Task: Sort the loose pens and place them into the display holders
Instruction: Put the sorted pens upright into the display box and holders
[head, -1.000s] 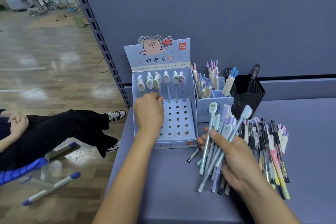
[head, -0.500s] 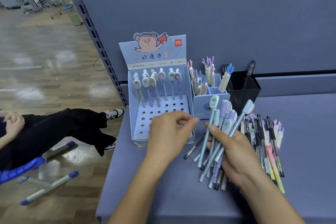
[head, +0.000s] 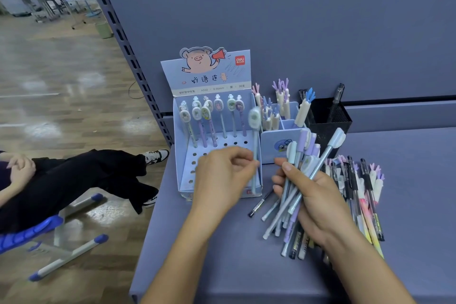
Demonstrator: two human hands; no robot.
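Left hand is pinching one pale blue pen with an oval white cap between thumb and curled fingers, holding it upright in front of the right wall of the pale blue cardboard display box with a cartoon pig header; the pen is blurred, and whether its tip is touching the box cannot be told. Right hand is grasping a fanned bundle of pale blue and lilac capped pens, its fingers wrapping round the shafts and its thumb lying across them, with the caps pointing up and away. Inside the display box several oval-capped pens are standing in the rear holes of the perforated tray, while the nearer holes are showing open. Just to the right of the box a pale blue compartmented holder is carrying cream pens with antler-shaped tops, and beside it a black mesh pen cup is holding a black pen. A loose heap of mixed pens is lying on the grey-blue tabletop under and to the right of the right hand. At the left edge a seated person in black trousers is stretching both legs across the wooden floor beside a blue-and-white chair.
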